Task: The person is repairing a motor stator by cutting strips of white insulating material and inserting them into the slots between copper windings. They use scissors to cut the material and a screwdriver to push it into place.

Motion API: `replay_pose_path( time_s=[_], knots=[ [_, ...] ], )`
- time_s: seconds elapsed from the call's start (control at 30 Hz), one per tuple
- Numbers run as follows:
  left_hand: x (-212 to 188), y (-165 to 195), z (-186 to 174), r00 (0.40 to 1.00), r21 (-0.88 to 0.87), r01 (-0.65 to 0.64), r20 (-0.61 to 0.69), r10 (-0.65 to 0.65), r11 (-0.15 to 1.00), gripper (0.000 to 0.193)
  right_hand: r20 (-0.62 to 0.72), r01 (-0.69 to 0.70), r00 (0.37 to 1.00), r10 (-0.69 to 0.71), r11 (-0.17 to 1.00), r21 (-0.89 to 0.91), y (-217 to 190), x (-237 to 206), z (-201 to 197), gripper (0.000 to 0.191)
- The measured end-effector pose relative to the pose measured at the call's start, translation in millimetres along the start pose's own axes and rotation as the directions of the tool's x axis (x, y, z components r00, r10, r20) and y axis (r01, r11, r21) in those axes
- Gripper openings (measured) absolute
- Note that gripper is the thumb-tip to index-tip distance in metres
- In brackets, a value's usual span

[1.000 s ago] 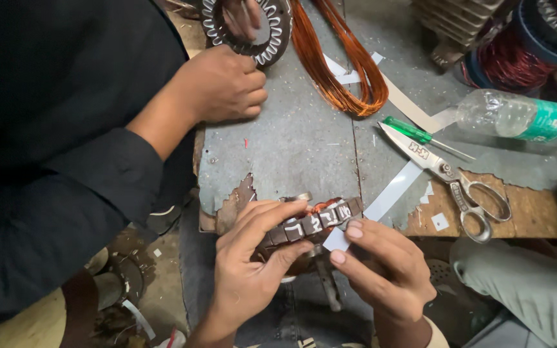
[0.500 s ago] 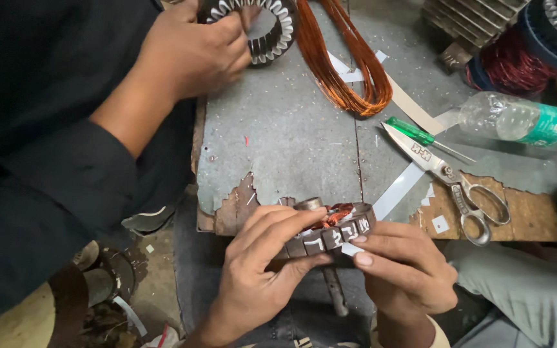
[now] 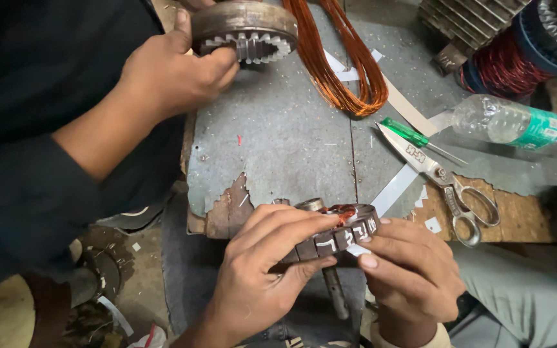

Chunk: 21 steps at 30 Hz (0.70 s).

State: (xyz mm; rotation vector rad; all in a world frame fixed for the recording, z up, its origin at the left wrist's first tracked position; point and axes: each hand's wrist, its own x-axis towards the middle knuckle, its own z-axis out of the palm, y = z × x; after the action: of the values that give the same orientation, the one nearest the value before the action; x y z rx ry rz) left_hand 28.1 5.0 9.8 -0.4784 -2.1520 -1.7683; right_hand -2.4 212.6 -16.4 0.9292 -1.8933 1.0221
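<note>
My left hand point(image 3: 262, 270) and my right hand point(image 3: 407, 270) both grip a small slotted metal motor core point(image 3: 336, 235) at the table's near edge. The core has white paper liners in its slots and a tuft of copper wire point(image 3: 342, 211) on top. A metal shaft point(image 3: 334, 291) hangs down below it between my hands. Across the table another person's hand point(image 3: 175, 71) in a black sleeve holds a round toothed stator ring point(image 3: 246, 29), tilted on its side.
A loop of copper wire point(image 3: 340, 71) lies on the grey table point(image 3: 278, 142). Scissors point(image 3: 446, 183), a green-handled screwdriver point(image 3: 414, 136), white paper strips point(image 3: 398, 187) and a plastic bottle point(image 3: 510, 125) lie at right. Wound red coils point(image 3: 504, 64) sit far right.
The other person's hand has lifted and tilted the stator ring onto its side. My hands have turned the core slightly and closed in around it.
</note>
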Motion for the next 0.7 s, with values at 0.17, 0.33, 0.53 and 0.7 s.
replay_pose_path(
  time_s=[0.17,0.33,0.53,0.7],
  knots=[
    [2.1,-2.7,2.1,1.000,-0.008,0.010,-0.006,-0.010,1.000,0.042,-0.050,-0.028,0.998,0.025,0.998,-0.051,3.8,-8.9,6.9,0.011],
    [3.1,-3.7,1.8,1.000,-0.005,0.015,-0.017,-0.015,1.000,0.041,0.067,0.006,0.998,0.004,0.988,-0.154,-6.9,4.4,2.8,0.006],
    [3.7,-4.0,1.2,1.000,-0.011,0.012,-0.015,-0.012,1.000,0.040,0.220,0.008,0.975,0.038,0.979,-0.203,-21.7,25.2,-7.0,0.013],
    [3.6,-2.8,1.9,1.000,-0.010,0.009,-0.015,-0.009,1.000,0.041,0.270,0.056,0.963,0.006,0.973,-0.222,-22.2,34.2,-9.7,0.020]
  ],
)
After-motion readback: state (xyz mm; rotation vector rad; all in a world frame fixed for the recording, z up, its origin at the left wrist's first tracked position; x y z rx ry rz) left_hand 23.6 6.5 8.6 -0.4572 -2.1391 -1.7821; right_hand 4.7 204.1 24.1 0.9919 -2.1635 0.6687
